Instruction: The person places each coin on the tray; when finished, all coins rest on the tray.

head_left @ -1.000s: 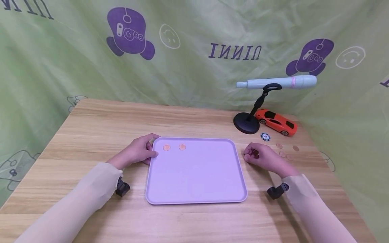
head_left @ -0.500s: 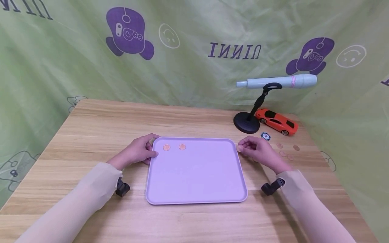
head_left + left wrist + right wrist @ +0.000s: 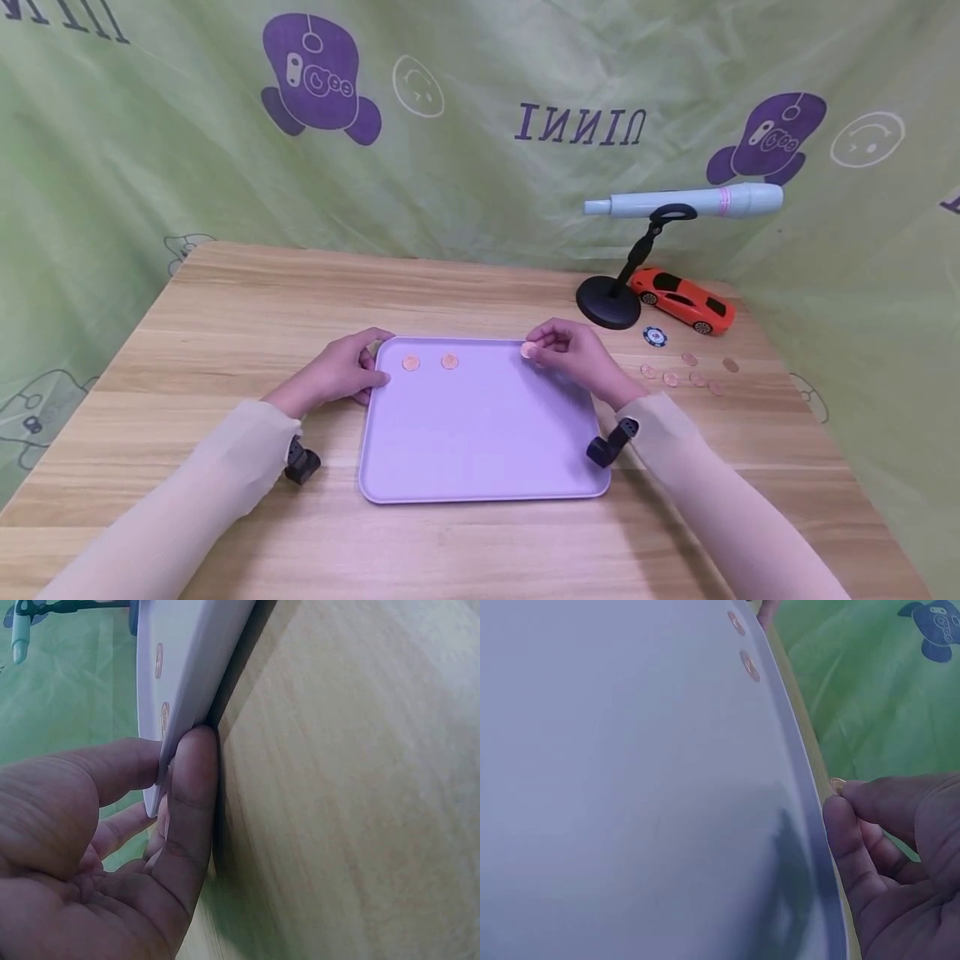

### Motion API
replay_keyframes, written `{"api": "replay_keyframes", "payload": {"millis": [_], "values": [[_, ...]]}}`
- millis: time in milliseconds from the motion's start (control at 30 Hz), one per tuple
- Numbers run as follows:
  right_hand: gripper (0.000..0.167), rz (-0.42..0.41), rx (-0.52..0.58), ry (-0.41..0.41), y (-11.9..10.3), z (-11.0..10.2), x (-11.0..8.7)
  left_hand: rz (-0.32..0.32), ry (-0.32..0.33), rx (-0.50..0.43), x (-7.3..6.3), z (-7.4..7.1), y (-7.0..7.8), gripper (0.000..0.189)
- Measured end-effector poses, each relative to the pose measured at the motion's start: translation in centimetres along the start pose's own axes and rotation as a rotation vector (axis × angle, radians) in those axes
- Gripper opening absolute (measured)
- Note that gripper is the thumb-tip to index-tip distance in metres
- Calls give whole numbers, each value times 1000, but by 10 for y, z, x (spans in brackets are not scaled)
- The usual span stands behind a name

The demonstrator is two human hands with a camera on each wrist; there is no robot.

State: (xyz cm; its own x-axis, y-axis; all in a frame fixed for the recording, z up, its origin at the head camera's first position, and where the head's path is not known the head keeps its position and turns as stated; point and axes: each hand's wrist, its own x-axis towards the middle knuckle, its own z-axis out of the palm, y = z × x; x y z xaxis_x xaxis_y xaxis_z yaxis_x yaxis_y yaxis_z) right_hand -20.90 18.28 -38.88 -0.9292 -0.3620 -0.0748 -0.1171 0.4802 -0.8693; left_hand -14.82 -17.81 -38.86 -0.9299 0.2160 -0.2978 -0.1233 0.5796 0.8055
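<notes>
A shallow purple tray (image 3: pixel 480 442) lies on the wooden table, with two copper coins (image 3: pixel 430 362) side by side near its far left corner. My left hand (image 3: pixel 337 372) grips that corner; in the left wrist view the thumb presses the rim (image 3: pixel 169 735) from above and a finger sits underneath. Over the tray's far right part, my right hand (image 3: pixel 576 357) pinches another copper coin (image 3: pixel 528 350) between thumb and fingertips. In the right wrist view only the edge of this coin (image 3: pixel 838 784) shows past the thumb.
Several more copper coins (image 3: pixel 671 380) lie right of the tray. Behind them are a blue and white poker chip (image 3: pixel 655 337), an orange toy car (image 3: pixel 682 302) and a light blue microphone (image 3: pixel 697 204) on a black stand (image 3: pixel 609 302). A green printed cloth (image 3: pixel 480 183) hangs behind the table.
My right hand has moved left from the table beside the tray to over its far right part, carrying the coin. Coins it had covered now show. My left hand stays at the corner.
</notes>
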Motion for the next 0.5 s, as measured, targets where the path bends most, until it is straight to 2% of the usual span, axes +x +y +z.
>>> {"api": "replay_keyframes", "payload": {"millis": [233,500], "values": [[22,4,63,-65,-9,30,13,-1,-10,14,-1,-2,-3,66],[18,-16,5,-79,-15,47,21,16,-7,6,3,-1,-1,65]]}}
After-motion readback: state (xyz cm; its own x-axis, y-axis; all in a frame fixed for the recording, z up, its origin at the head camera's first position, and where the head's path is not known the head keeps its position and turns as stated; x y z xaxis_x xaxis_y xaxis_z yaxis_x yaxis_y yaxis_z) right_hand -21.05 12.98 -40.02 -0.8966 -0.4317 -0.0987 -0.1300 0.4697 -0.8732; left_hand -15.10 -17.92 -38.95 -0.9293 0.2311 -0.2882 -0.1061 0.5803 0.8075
